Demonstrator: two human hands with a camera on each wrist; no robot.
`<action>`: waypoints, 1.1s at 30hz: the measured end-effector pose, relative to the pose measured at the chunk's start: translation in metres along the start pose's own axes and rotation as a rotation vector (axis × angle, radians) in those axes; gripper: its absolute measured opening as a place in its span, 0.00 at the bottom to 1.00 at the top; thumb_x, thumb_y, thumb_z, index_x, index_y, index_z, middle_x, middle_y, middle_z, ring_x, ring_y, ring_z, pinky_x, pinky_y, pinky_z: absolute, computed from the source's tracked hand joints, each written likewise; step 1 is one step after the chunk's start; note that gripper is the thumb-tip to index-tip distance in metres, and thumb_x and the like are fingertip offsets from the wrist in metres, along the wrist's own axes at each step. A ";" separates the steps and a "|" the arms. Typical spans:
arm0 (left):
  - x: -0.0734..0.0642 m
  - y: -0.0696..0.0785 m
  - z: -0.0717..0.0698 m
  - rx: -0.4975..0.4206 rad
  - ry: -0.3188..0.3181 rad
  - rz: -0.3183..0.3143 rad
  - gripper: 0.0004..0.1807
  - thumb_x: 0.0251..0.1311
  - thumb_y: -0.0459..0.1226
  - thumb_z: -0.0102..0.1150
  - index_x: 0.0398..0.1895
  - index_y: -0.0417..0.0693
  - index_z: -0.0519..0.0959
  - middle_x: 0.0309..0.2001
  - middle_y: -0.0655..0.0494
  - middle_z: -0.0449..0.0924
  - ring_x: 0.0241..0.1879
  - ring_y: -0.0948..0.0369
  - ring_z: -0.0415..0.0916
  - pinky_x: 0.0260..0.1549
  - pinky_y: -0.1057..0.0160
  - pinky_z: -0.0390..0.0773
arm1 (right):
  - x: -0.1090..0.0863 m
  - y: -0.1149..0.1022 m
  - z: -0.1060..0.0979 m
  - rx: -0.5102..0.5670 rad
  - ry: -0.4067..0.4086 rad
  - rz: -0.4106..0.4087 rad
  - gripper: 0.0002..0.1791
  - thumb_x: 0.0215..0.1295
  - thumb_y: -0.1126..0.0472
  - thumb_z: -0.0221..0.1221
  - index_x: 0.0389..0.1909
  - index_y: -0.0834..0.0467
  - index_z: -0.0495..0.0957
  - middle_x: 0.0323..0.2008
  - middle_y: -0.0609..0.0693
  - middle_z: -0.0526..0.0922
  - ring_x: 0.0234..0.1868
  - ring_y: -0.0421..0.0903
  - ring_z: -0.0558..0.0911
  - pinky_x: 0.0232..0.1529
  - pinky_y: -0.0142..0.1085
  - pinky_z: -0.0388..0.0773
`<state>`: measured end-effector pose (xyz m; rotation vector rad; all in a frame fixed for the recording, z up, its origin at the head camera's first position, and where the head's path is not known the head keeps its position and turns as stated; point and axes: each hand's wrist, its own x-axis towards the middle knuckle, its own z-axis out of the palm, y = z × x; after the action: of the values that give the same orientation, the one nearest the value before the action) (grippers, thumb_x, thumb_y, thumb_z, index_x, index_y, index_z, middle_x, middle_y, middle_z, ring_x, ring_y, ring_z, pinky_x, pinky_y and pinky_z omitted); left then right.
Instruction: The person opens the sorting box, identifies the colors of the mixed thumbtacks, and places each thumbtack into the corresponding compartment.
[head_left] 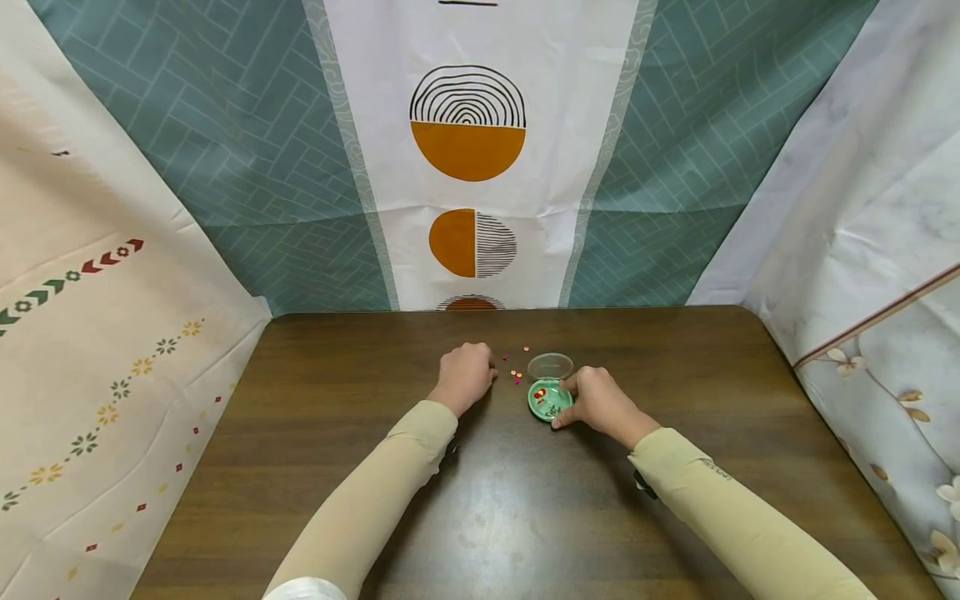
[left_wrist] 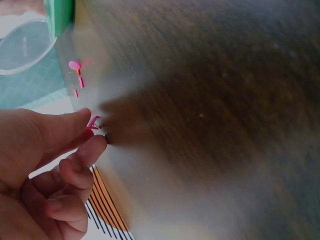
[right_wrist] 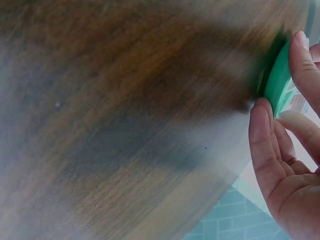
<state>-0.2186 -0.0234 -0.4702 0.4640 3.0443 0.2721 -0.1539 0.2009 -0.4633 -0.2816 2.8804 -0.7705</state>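
Observation:
My left hand (head_left: 465,377) is low over the table, left of several tiny pink and orange pieces. In the left wrist view, its thumb and fingertips pinch a small pink thumbtack (left_wrist: 93,122), partly hidden by the fingers. More pink pieces that look like thumbtacks (left_wrist: 75,65) lie just beyond. My right hand (head_left: 600,402) grips the right side of a round green case (head_left: 550,412), thumb at the near edge and fingers at the far side. The case's clear lid (head_left: 551,365) stands open at the back. Red, yellow and green bits lie inside.
The brown wooden table (head_left: 360,375) carries the loose pieces (head_left: 516,377) between my left hand and the case. A patterned cloth (head_left: 285,158) hangs behind the back edge, and light cloths (head_left: 885,250) hang at both sides.

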 end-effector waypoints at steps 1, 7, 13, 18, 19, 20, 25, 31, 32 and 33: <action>0.000 0.001 0.000 0.010 0.002 0.002 0.04 0.56 0.46 0.62 0.28 0.62 0.85 0.31 0.62 0.85 0.29 0.58 0.82 0.22 0.56 0.77 | 0.000 0.000 0.000 0.000 0.000 -0.001 0.33 0.28 0.50 0.77 0.41 0.61 0.84 0.43 0.54 0.85 0.34 0.42 0.78 0.31 0.33 0.72; 0.002 0.000 0.002 0.046 0.036 0.004 0.05 0.55 0.42 0.62 0.23 0.61 0.84 0.28 0.60 0.85 0.26 0.58 0.81 0.18 0.56 0.75 | 0.000 0.001 0.000 -0.008 0.008 -0.008 0.34 0.28 0.49 0.78 0.41 0.60 0.84 0.42 0.53 0.86 0.34 0.42 0.78 0.32 0.34 0.72; 0.000 -0.001 0.002 0.031 0.048 0.001 0.06 0.54 0.40 0.62 0.21 0.60 0.83 0.27 0.60 0.84 0.27 0.58 0.81 0.19 0.56 0.76 | 0.000 0.001 0.000 -0.005 0.016 -0.016 0.33 0.28 0.49 0.77 0.40 0.59 0.85 0.44 0.53 0.85 0.42 0.46 0.82 0.35 0.35 0.75; -0.001 -0.004 0.003 0.004 0.052 0.008 0.08 0.53 0.38 0.61 0.19 0.60 0.81 0.26 0.61 0.83 0.27 0.58 0.80 0.21 0.56 0.76 | 0.000 0.002 0.000 0.010 0.014 -0.011 0.34 0.28 0.49 0.78 0.41 0.60 0.84 0.43 0.53 0.85 0.40 0.45 0.81 0.35 0.35 0.74; -0.001 -0.004 0.003 -0.011 0.049 0.011 0.08 0.53 0.38 0.60 0.19 0.60 0.81 0.27 0.61 0.83 0.28 0.59 0.80 0.21 0.56 0.76 | 0.000 0.002 0.000 0.012 0.014 -0.012 0.34 0.28 0.49 0.78 0.41 0.60 0.84 0.43 0.53 0.85 0.41 0.45 0.82 0.35 0.35 0.74; -0.002 -0.005 0.003 -0.028 0.043 0.015 0.08 0.53 0.38 0.60 0.20 0.60 0.82 0.27 0.62 0.83 0.28 0.59 0.80 0.22 0.57 0.76 | 0.000 0.002 0.000 0.014 0.014 -0.013 0.33 0.28 0.49 0.78 0.41 0.60 0.84 0.44 0.53 0.85 0.41 0.45 0.82 0.35 0.35 0.75; -0.005 -0.006 0.002 -0.110 0.017 0.041 0.05 0.55 0.36 0.60 0.28 0.57 0.84 0.31 0.63 0.84 0.33 0.60 0.81 0.27 0.57 0.78 | 0.000 0.003 0.001 0.014 0.019 -0.022 0.34 0.27 0.49 0.77 0.41 0.61 0.84 0.45 0.54 0.84 0.44 0.47 0.82 0.36 0.36 0.75; -0.008 -0.008 0.003 -0.160 0.010 0.047 0.12 0.52 0.31 0.56 0.33 0.56 0.85 0.36 0.61 0.84 0.36 0.60 0.81 0.29 0.57 0.78 | 0.000 0.004 0.001 0.014 0.014 -0.022 0.33 0.28 0.49 0.77 0.41 0.61 0.84 0.46 0.55 0.84 0.45 0.48 0.82 0.35 0.35 0.75; -0.009 -0.009 0.003 -0.168 0.011 0.043 0.13 0.51 0.31 0.55 0.33 0.57 0.85 0.37 0.61 0.84 0.36 0.60 0.81 0.29 0.57 0.78 | 0.000 0.004 0.001 0.013 0.013 -0.020 0.33 0.28 0.49 0.77 0.40 0.61 0.84 0.46 0.55 0.84 0.44 0.48 0.82 0.34 0.35 0.75; -0.009 -0.009 0.003 -0.178 0.010 0.036 0.13 0.51 0.30 0.54 0.33 0.57 0.85 0.37 0.61 0.84 0.36 0.60 0.81 0.28 0.57 0.78 | 0.000 0.004 0.001 0.012 0.012 -0.020 0.32 0.29 0.50 0.77 0.40 0.61 0.84 0.46 0.55 0.84 0.44 0.48 0.82 0.34 0.34 0.74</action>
<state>-0.2125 -0.0344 -0.4746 0.5065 2.9876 0.5424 -0.1543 0.2038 -0.4660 -0.3064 2.8873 -0.7956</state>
